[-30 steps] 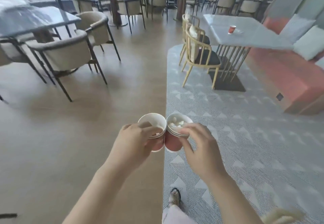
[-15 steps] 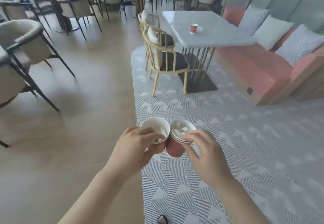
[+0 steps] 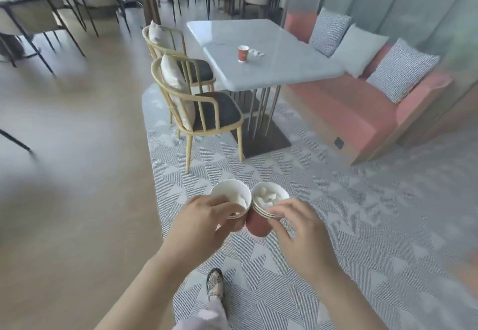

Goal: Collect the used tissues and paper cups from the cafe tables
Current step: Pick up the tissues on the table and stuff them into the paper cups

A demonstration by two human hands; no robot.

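Observation:
My left hand (image 3: 204,222) grips a stack of paper cups (image 3: 231,195) by the rim, a bit of white tissue inside. My right hand (image 3: 301,229) pinches the rim of a second stack of red paper cups (image 3: 258,223) filled with crumpled tissues (image 3: 266,196). The two stacks touch side by side in front of me. Ahead, a red paper cup (image 3: 243,53) stands on a pale marble table (image 3: 284,71), with a crumpled tissue (image 3: 256,52) just to its right.
Two wooden armchairs (image 3: 204,112) with cushions stand at the table's left side. A pink bench sofa (image 3: 362,112) with pillows runs along the right. I stand on a grey patterned rug (image 3: 336,226). Dark tables and beige chairs (image 3: 33,16) fill the left and back.
The marble table with its cup has come closer and more central as I walk toward it. Both hands keep the same hold on the cup stacks.

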